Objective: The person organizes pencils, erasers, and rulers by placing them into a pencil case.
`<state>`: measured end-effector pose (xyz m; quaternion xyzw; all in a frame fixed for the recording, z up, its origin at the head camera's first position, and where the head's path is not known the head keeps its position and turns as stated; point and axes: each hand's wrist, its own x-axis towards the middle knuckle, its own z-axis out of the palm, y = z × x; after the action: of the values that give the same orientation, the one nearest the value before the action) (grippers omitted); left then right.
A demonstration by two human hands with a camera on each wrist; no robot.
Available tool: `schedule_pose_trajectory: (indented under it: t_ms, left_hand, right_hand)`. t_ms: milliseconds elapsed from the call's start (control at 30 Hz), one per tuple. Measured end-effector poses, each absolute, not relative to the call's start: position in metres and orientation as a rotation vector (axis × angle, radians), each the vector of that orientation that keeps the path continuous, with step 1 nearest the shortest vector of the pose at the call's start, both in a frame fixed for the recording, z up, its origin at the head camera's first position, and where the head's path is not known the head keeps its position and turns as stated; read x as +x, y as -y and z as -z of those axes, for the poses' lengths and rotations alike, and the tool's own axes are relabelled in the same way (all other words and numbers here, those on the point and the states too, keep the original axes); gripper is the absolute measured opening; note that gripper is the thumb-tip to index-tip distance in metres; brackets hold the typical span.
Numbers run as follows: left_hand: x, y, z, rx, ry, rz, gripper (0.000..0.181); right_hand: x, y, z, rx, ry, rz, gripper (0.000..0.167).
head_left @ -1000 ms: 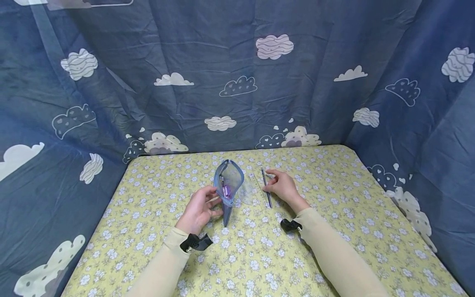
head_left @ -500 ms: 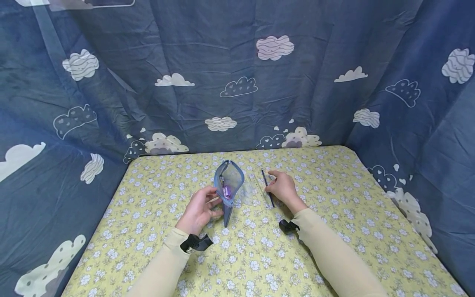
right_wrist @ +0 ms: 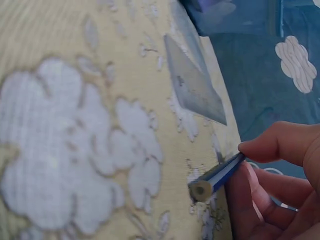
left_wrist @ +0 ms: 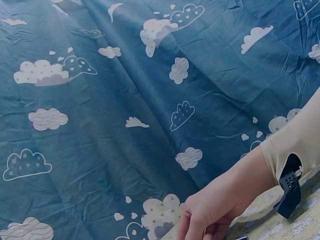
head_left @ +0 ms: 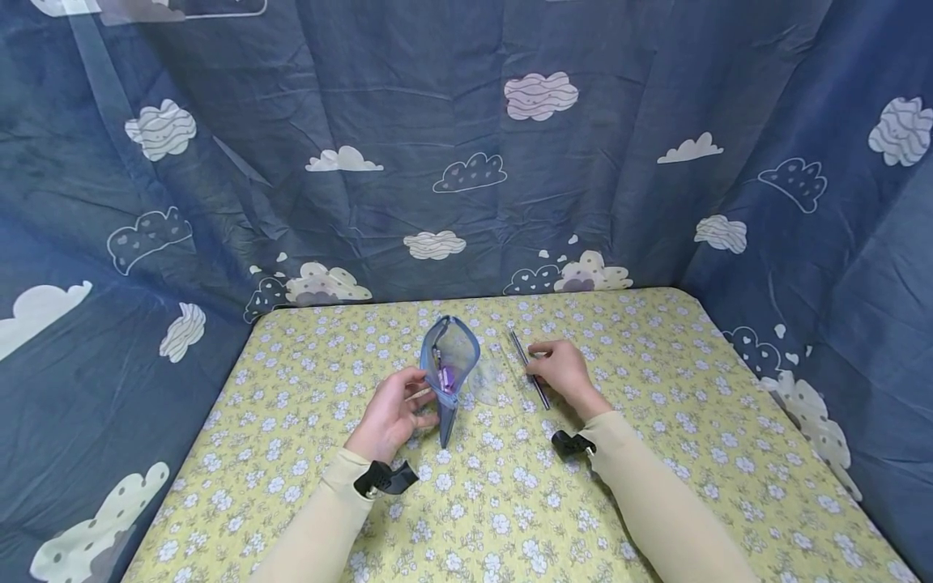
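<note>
My left hand point(head_left: 389, 413) grips the left side of a blue mesh zip pouch point(head_left: 459, 348), which stands with its mouth open. Inside it lie a purple item point(head_left: 446, 377) and other small things, too small to make out. Between thumb and fingers, my right hand point(head_left: 561, 368) pinches a dark striped pencil point(head_left: 539, 390) to the right of the pouch. The right wrist view shows the pencil's point(right_wrist: 215, 180) flat end with its round core. The left wrist view catches my right hand point(left_wrist: 215, 212) but not the left one.
A clear flat piece point(head_left: 484, 382), hard to see against the cloth, lies just right of the pouch; it appears as a translucent plate point(right_wrist: 195, 82) in the right wrist view. Yellow flowered cloth point(head_left: 656, 486) covers the table. Blue cloud-print curtains point(head_left: 437, 202) stand behind and at both sides.
The pencil has turned in my right hand: its near end has swung right and its far end slightly left. The right hand has shifted a little right. My left hand and the pouch stay put.
</note>
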<state>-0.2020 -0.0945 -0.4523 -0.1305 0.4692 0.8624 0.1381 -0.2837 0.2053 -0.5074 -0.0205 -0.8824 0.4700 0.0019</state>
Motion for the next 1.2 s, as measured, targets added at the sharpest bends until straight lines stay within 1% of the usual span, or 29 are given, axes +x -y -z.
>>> schedule_pose_trajectory:
  t_ms: [100,267,433,667,800,1200]
  left_hand:
    - [-0.202,0.094,0.452,-0.374,-1.359,-2.496,0.007]
    - [-0.203,0.094,0.451,-0.366,-1.367,-2.489,0.008]
    - [-0.203,0.094,0.450,-0.355,-1.360,-2.488,0.007]
    - [-0.204,0.093,0.450,-0.354,-1.357,-2.489,0.007]
    - [-0.205,0.094,0.450,-0.353,-1.357,-2.487,0.009]
    - [-0.203,0.094,0.453,-0.358,-1.376,-2.475,0.011]
  right_hand:
    - [-0.283,-0.207,0.504,-0.109,2.746,-1.575,0.037]
    - [-0.285,-0.210,0.500,-0.185,2.629,-1.826,0.035]
    - [-0.287,-0.213,0.498,-0.238,2.500,-2.072,0.039]
    - [-0.284,-0.217,0.489,-0.258,2.425,-2.277,0.046]
    - [-0.281,-0.218,0.485,-0.206,2.383,-2.362,0.051]
    - [-0.272,-0.219,0.480,-0.024,2.368,-2.420,0.059]
